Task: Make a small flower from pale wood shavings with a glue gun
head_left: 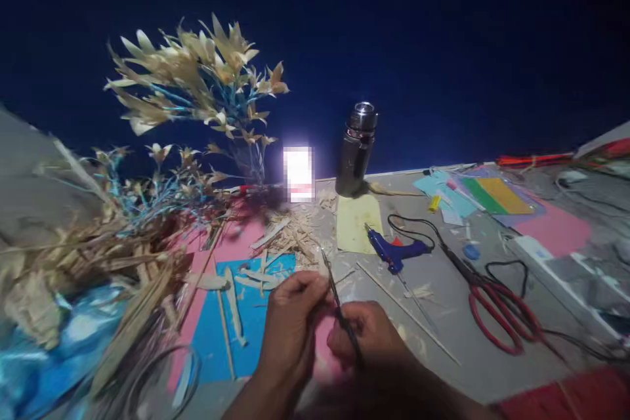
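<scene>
Close to the middle of the table, my right hand (367,335) is closed around the dark handles of a small pair of scissors (337,295), whose blades point away from me. My left hand (295,321) pinches a small pale strip of dried husk (323,267) between thumb and fingers, right beside the blades. Most of that strip is hidden by the fingers. Under the hands lies a pink sheet (323,344). To the left, cut husk pieces (235,305) rest on a blue sheet (204,348).
Husk flowers on blue stems (197,72) stand at the back left beside dried husks (142,308). A steel flask (354,157) stands behind a yellow sheet (359,226). A blue glue gun (396,252) and large red-handled scissors (502,315) lie right. A bright light (298,170) shines at the back.
</scene>
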`<act>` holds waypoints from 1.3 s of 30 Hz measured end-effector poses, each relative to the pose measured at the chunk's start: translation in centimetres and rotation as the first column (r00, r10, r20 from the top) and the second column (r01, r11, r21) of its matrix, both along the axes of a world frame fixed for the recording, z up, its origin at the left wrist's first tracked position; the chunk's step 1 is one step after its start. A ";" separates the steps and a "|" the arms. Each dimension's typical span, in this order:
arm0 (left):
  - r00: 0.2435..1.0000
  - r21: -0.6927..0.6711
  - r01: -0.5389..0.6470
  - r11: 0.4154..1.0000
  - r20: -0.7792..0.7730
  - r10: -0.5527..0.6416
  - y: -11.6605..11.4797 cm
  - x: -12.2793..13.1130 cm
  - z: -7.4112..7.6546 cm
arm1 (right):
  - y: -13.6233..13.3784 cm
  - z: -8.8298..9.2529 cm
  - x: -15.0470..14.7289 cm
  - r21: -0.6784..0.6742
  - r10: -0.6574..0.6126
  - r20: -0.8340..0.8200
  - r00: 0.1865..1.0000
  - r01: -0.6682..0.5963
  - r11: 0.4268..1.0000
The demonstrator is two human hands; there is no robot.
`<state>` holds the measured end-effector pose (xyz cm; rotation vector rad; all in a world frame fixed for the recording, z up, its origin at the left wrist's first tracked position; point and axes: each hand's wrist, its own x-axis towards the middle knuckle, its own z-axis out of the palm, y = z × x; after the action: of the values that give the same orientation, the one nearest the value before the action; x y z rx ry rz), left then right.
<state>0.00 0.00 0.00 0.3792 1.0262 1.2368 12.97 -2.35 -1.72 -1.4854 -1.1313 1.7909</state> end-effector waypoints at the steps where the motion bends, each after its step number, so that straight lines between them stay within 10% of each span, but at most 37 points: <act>1: 1.000 0.000 -0.007 1.000 -0.022 0.007 0.0 0.0 0.1 | 0.0 0.1 0.0 -0.004 -0.002 0.007 1.000 0.002 1.000; 11: 1.000 0.009 0.026 1.000 -0.011 -0.026 -0.3 -0.3 0.0 | -0.2 -0.6 0.3 0.008 -0.016 -0.105 0.994 0.017 1.000; 18: 0.962 0.025 0.272 0.962 -0.012 -0.272 -0.6 -0.6 0.3 | 1.3 0.1 2.1 0.111 -0.245 -0.207 0.947 0.271 0.956; 24: 0.902 0.036 0.433 0.901 -0.014 -0.433 -0.9 -0.5 -0.1 | 1.9 1.2 2.8 0.070 -0.170 -0.352 0.920 0.207 0.976; 39: 0.877 0.222 0.317 0.922 0.302 -0.374 -0.9 0.3 -1.6 | 1.9 0.7 1.3 -0.044 -0.320 -0.592 0.740 0.367 0.929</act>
<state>0.32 -0.86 -1.62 0.4402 0.5292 1.0164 14.32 -0.45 -0.98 -0.8965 -0.5505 1.7325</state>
